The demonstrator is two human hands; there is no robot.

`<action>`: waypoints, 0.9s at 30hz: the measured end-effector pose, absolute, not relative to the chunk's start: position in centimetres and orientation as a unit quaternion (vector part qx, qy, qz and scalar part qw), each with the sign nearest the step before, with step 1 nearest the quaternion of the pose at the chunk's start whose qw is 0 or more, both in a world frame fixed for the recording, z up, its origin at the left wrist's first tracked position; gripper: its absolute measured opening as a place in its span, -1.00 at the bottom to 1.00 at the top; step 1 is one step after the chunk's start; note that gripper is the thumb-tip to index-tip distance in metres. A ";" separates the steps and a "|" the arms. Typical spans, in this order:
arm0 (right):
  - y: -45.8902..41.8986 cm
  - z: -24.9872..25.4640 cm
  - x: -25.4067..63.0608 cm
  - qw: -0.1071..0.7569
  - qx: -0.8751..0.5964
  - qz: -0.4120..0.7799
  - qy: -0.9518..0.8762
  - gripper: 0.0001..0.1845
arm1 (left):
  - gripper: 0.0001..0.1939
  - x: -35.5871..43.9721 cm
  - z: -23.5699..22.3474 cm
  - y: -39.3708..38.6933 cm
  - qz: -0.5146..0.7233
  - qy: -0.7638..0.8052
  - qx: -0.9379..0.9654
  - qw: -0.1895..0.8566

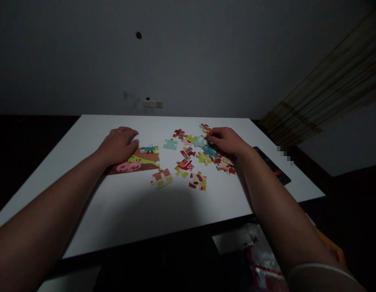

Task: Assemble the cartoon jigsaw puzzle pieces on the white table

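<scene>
On the white rectangular desk [139, 215], left of centre, lies your flat, brown-and-green jigsaw section [150, 157] with a pink animal printed along its near side. Its near edge runs left to right, the right end slightly farther from you, and its right edge faces the loose pieces; your arm and hand cover the left part, so you cannot tell the full length of its long axis. Your left hand [118, 144] rests palm down over that section, loosely bent, thumb and forefinger parted, gripping nothing that shows. Your right hand [227, 140] is bent over the heap of multicoloured interlocking jigsaw pieces [203, 158], fingertips pointing left and drawn close together beside a pale teal piece [200, 141]; whether they pinch anything cannot be made out. Just in front of the section, a brown-and-pale-green piece [162, 179] aims one rounded tab left, toward you. A plain mint-green piece [170, 144] sits between your hands, and a white-and-brown piece [197, 181] lies nearest you in the heap. Past your right wrist, a black oblong phone [272, 166] slants lengthwise, from far left to near right.
</scene>
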State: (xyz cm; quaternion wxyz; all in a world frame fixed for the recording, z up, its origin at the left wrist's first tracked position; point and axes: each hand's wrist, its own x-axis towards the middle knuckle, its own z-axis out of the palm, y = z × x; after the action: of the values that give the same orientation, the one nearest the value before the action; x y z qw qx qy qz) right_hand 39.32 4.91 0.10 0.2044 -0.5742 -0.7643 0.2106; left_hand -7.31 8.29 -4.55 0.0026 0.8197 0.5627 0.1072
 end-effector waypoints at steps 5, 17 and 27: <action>4.7 0.4 39.2 0.203 -0.578 0.217 -0.760 -0.84 | -0.41 -7.2 -4.5 8.1 0.109 0.567 0.816 -0.001; 4.8 0.2 39.1 0.202 -0.579 0.213 -0.761 -0.79 | -0.36 -7.2 -4.5 8.2 0.093 0.564 0.820 -0.009; 4.8 0.5 39.6 0.214 -0.572 0.208 -0.764 -0.82 | -0.36 -7.1 -4.4 8.1 0.097 0.567 0.818 -0.001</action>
State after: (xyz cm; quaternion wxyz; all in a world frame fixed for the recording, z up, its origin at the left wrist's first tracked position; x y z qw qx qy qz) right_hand 39.56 4.77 0.54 0.2136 -0.5722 -0.7639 0.2083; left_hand -7.11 8.08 -4.40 -0.0011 0.8181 0.5668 0.0974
